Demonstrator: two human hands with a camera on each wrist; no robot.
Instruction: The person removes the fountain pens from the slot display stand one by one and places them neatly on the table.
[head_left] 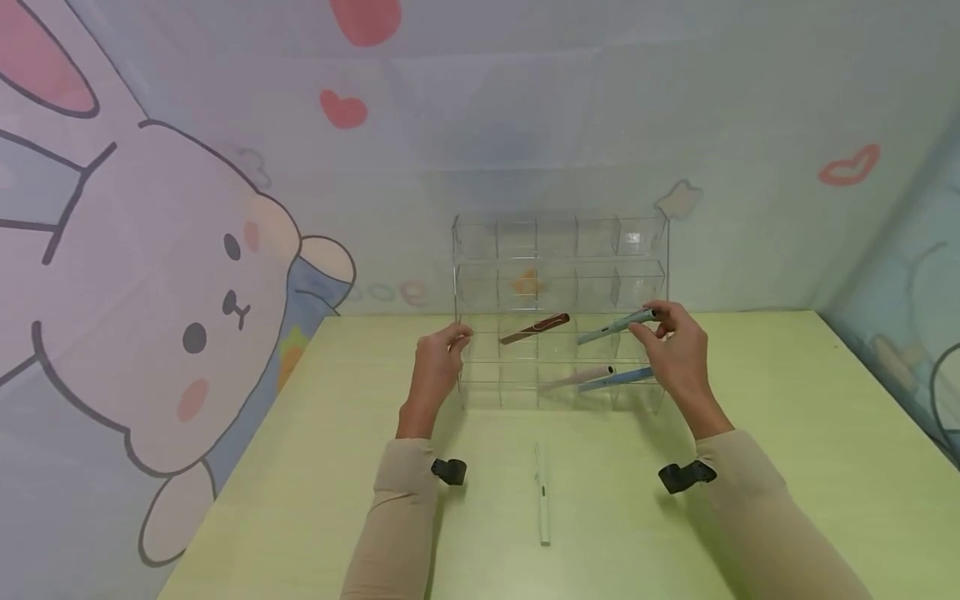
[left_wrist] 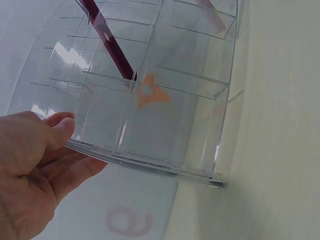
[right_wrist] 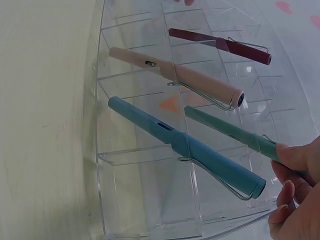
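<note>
A clear acrylic rack with tiers of small compartments stands upright at the back of the table. My left hand pinches its left side wall, thumb in front and fingers behind, as the left wrist view shows. A green pen slants into a compartment on the right, and my right hand pinches its cap end between thumb and fingers. A dark red pen leans in the same tier, further left. Below, a pink pen and a blue pen rest in the lowest tier.
A pale pen lies on the light yellow table, in front of the rack and between the forearms. Behind the rack hangs a printed backdrop. A dark cable shows at the far right.
</note>
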